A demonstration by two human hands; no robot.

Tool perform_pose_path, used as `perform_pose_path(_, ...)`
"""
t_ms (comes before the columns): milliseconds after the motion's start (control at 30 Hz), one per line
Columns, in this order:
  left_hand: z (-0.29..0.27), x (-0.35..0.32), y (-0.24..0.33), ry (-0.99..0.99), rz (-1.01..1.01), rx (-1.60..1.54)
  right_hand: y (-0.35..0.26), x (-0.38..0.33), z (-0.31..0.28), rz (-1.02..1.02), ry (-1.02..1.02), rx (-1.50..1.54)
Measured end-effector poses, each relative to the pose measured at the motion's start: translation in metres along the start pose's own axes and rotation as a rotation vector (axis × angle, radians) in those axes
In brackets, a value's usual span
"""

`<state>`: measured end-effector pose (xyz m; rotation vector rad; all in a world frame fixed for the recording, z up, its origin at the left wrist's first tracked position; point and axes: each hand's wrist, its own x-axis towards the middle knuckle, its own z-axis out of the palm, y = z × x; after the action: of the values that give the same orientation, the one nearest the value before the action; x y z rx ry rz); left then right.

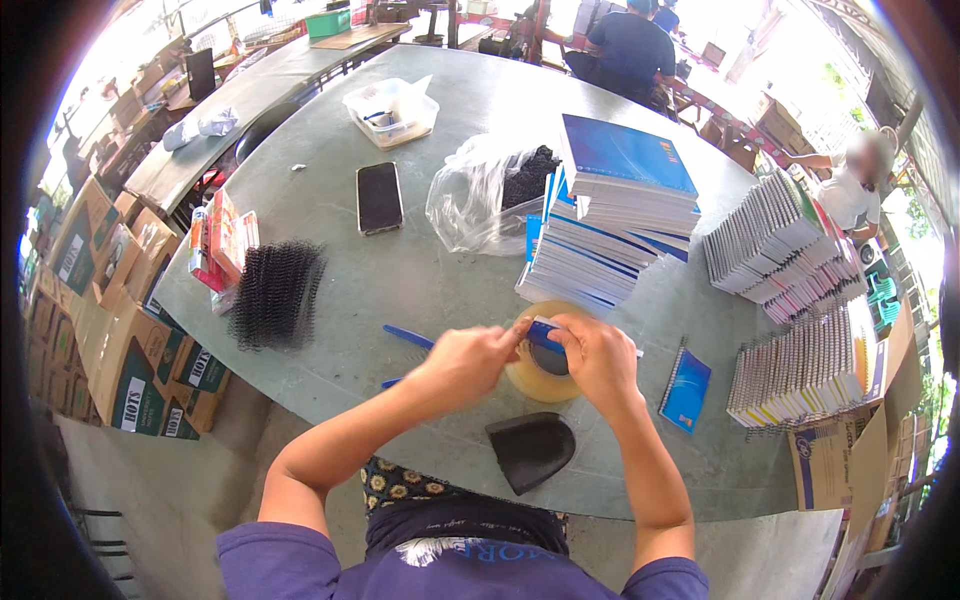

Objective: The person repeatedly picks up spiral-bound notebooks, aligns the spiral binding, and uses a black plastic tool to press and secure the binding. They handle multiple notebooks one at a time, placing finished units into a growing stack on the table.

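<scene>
Both hands meet near the table's front edge, above a wide roll of clear yellowish tape. My right hand is closed on a small blue-covered notebook, seen nearly edge-on; a pale end juts out beside that hand. My left hand, slightly blurred, pinches at the notebook's left end; whatever its fingertips hold is too small to make out. Two blue handles of a tool stick out by my left forearm, which hides the rest. A dark, D-shaped piece lies in front of the roll.
Blue-covered books stand stacked behind the roll; spiral-bound notebooks are piled right. One blue notebook lies alone. Black spiral coils, a phone, a plastic bag and a white tub are leftward. Other people sit beyond.
</scene>
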<state>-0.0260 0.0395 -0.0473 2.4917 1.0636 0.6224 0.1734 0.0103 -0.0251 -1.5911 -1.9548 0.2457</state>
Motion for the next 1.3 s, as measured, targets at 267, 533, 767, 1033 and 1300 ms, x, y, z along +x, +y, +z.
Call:
perform_pose_path(267, -0.008, 0.001, 0.016, 0.268, 0.025, -0.376, -0.010, 0.000, -0.012, 0.073, -0.102, 0.014)
perform_pose_path(533, -0.001, 0.001, 0.014, 0.356, 0.011, -0.156, -0.011, -0.004, -0.014, 0.014, -0.122, 0.076)
perform_pose_path(767, 0.013, 0.008, -0.004, 0.398, 0.061, -0.301, -0.010, -0.004, -0.012, -0.068, -0.103, 0.050)
perform_pose_path(1033, -0.018, 0.009, -0.011, -0.163, -0.213, -0.564, -0.003, -0.002, -0.005, -0.186, -0.059, -0.014)
perform_pose_path(1300, -0.026, 0.011, -0.009, 0.030, -0.039, -0.214, -0.012, 0.006, 0.005, -0.116, 0.048, 0.186)
